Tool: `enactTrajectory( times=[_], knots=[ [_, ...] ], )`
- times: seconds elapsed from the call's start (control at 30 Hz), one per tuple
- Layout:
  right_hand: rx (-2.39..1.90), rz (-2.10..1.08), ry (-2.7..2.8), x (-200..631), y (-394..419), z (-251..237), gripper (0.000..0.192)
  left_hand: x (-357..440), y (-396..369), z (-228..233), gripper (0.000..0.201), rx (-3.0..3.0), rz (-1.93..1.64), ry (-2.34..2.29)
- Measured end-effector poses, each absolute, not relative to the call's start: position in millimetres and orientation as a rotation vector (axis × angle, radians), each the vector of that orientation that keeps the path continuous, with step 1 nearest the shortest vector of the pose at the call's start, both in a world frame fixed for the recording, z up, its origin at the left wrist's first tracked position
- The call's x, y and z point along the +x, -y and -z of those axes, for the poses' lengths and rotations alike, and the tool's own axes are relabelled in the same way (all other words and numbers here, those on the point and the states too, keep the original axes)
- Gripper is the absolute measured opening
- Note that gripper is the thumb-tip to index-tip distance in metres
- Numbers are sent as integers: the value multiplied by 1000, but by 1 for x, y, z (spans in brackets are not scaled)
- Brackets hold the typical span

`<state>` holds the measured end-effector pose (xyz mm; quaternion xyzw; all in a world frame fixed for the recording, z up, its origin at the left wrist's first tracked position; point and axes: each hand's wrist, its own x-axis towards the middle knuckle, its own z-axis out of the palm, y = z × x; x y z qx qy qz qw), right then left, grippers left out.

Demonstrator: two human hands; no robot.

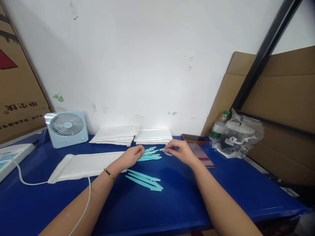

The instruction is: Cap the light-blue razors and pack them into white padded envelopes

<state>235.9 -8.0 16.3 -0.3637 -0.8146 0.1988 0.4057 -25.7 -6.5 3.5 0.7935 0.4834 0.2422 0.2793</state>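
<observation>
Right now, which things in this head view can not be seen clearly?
- Small clear piece by the right hand: too small to identify.
- Teal sticks at the left hand: partly hidden by its fingers.
- Label near the bottle: blurred.
- Contents of the plastic bag: obscured by creases.
- White tray: cut off by the left edge.

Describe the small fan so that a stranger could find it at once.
Look at the blue table, at its far left by the white wall. The fan stands there upright, beside flat white envelopes. It alone is pale blue, with a round grille.
</observation>
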Motion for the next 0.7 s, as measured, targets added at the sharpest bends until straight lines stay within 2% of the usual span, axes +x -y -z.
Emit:
enactTrajectory(
  times=[0.47, 0.7],
  knots=[
    [-802, -476, 2152, 216, 5, -4, 9, -22, 6, -1, 33, 2191, -631, -1289],
    [-1326, -225, 2171, 247, -19, 9, 11, -24, 9, -7, 30, 2355, -677, -1387]
  ],
)
